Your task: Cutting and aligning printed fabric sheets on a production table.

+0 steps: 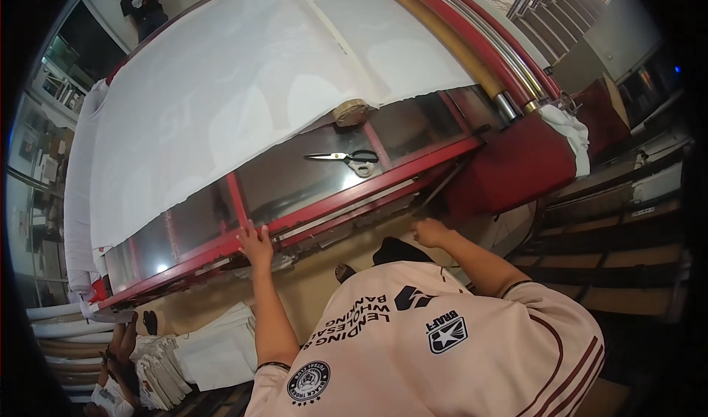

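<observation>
My left hand point(256, 246) rests on the red edge point(295, 224) of a long table-like machine, its fingers spread and nothing held. My right hand point(431, 233) hangs in front of the machine with its fingers curled in; I see nothing in it. Near it a thin dark bar point(442, 183) slants down from the red frame. A pair of scissors point(343, 159) with black and white handles lies on the shiny panel, blades to the left. Behind it a large white sheet point(214, 92) covers most of the bed, and a round brown roll end point(351, 112) sits at its front edge.
Metal and brown rollers point(509, 103) run along the right side beside a red cover point(509, 166) with white cloth on it. Stacked white sheets point(214, 347) lie at the lower left, near another person point(114, 373). Someone in black point(141, 5) stands at the far left.
</observation>
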The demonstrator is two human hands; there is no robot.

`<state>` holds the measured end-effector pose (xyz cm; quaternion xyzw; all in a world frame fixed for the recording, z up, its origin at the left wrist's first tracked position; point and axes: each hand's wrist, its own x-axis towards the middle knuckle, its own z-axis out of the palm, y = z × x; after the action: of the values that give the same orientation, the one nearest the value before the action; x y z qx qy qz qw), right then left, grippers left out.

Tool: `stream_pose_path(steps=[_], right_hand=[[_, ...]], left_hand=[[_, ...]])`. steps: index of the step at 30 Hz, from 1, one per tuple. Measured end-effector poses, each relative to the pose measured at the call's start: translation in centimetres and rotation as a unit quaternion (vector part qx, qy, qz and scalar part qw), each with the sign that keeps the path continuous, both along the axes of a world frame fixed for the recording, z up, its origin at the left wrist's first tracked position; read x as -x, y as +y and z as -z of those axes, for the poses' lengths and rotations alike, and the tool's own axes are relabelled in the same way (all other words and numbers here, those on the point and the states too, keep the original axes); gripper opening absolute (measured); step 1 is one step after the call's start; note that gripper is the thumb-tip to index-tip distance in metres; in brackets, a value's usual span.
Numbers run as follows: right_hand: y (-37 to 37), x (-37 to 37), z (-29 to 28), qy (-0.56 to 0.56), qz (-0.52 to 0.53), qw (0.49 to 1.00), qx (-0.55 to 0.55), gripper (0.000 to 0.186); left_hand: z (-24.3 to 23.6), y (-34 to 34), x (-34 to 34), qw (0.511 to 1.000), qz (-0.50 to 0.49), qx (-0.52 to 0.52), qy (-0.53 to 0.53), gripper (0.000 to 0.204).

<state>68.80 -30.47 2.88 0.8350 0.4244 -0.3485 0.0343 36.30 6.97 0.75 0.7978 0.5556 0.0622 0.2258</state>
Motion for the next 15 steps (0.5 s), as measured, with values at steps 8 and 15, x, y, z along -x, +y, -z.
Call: stream_pose_path(steps=[8,15], right_hand=[[-5.8,-8.5,9.0,0.041,0.030,0.996,0.076,0.044],[-2.4,-15.7,19.7,0.027,0.041,0.997,0.052,0.039]], left_hand=[[1.7,1.9,-10.0,0.975,-0.091,-0.199,-0.024,0.058],[4.0,2.0,-10.0,0.957,-0.110,-0.264,-0.056,0.060]])
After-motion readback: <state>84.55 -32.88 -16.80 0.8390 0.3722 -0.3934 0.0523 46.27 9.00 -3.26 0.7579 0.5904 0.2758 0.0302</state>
